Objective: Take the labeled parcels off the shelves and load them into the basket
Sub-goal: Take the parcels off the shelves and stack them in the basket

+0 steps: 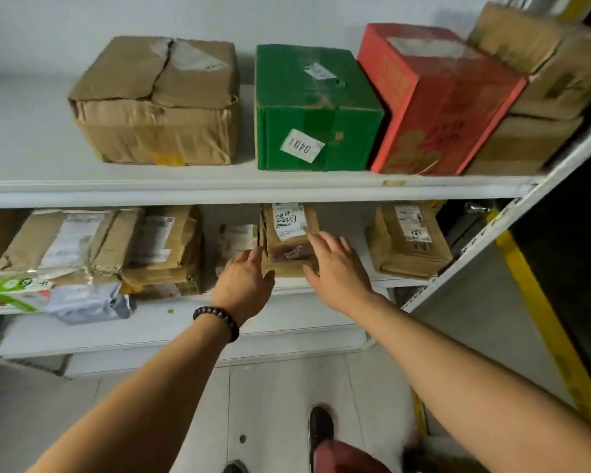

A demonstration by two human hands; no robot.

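Brown parcel (289,249) sits between the left hand (244,279) and right hand (336,268), both spread, on the lower shelf (185,303); squeeze both sides evenly, then draw it out level.

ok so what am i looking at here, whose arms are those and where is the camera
No machine here: a person wears a camera on the head, looking forward and down, so you see their own arms. There is only this one picture. The left hand, with a bead bracelet, and the right hand reach with open fingers to either side of a labelled parcel on the lower shelf. Nothing is lifted yet. Above stand a brown box, a green box and a red box. No basket shows.
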